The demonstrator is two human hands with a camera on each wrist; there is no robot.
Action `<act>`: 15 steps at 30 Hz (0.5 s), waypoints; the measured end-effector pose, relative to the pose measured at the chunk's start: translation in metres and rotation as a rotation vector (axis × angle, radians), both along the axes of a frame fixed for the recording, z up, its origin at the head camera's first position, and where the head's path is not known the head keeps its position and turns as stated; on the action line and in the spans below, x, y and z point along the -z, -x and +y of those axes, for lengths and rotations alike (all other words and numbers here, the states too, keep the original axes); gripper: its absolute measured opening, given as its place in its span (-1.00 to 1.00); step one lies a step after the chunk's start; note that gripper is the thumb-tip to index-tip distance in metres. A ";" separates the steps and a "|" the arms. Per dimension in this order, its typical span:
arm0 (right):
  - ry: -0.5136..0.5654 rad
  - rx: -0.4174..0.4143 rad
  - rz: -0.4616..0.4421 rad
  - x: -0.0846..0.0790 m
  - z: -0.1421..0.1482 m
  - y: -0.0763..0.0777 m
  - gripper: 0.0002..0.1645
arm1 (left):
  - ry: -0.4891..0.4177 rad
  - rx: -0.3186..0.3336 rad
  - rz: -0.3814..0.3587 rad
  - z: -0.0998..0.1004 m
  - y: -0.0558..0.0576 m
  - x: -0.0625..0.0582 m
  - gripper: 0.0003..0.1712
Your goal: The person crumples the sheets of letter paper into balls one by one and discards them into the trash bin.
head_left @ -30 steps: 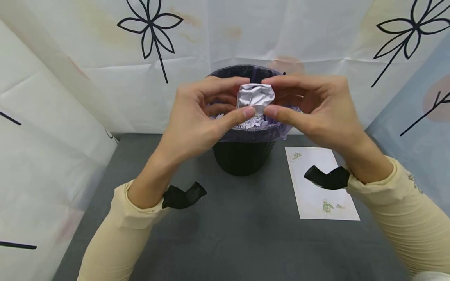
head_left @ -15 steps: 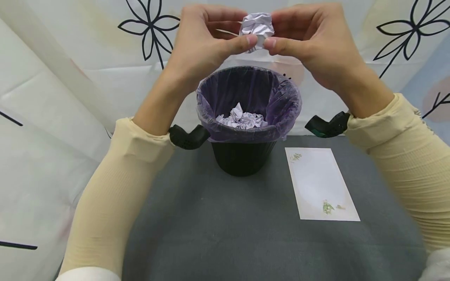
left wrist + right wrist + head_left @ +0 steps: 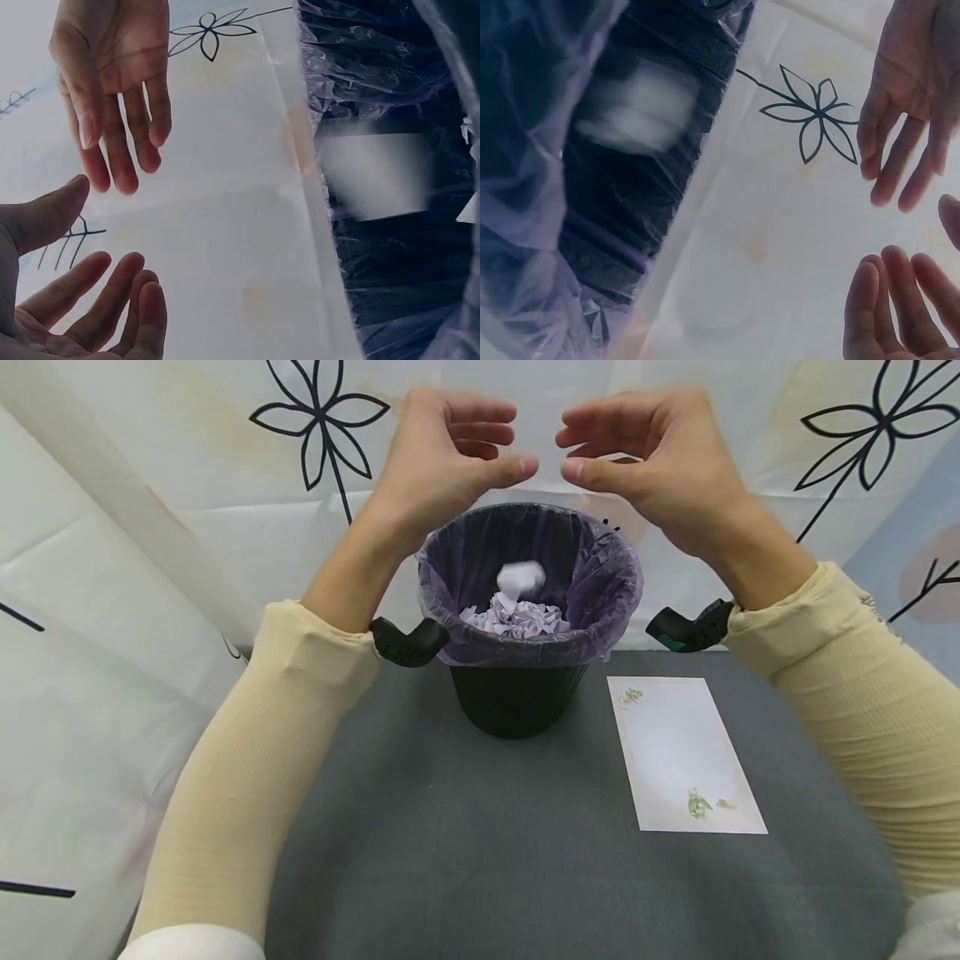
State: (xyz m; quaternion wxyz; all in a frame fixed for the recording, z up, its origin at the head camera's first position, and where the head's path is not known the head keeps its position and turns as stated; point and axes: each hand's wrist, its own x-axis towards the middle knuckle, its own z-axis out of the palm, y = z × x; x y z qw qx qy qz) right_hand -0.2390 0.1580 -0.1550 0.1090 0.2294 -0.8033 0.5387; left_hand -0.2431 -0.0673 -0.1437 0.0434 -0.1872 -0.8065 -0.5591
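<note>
One white paper ball (image 3: 521, 578) loose in the mouth of a black bin (image 3: 517, 703)

On my head view the ball is a blurred shape inside the bin, just above or against a heap of crumpled paper (image 3: 517, 620); I cannot tell from here whether the two touch; both wrist views give me a similar pale blur against the dark interior. The left hand (image 3: 444, 464) and the right hand (image 3: 663, 460) are raised above the bin, facing one another with a gap between their fingertips; both are released and grasp nothing, fingers relaxed, thumbs pointing inward. A translucent purple liner (image 3: 611, 581) covers the inside of the bin and folds over its rim; the bin stands upright at the far side of the grey bench (image 3: 480, 860), near a white cloth backdrop (image 3: 187, 460) with black flower outlines (image 3: 321, 414). To the right of the bin a pale sheet (image 3: 682, 752) with small green plant prints (image 3: 699, 803) lies flat on the bench; I see cream sleeves (image 3: 225, 777) on both forearms, and a black curved fitting (image 3: 408, 642) juts inward from each cuff.
</note>
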 end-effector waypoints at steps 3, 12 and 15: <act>-0.020 -0.001 0.003 0.003 0.004 -0.005 -0.53 | 0.019 -0.001 0.024 -0.005 -0.003 0.006 -0.34; 0.124 -0.128 -0.013 0.019 0.028 -0.032 -0.58 | -0.044 0.025 0.085 -0.021 -0.030 0.028 -0.45; 0.171 -0.157 -0.017 0.026 0.037 -0.043 -0.57 | -0.056 0.042 0.130 -0.025 -0.041 0.039 -0.48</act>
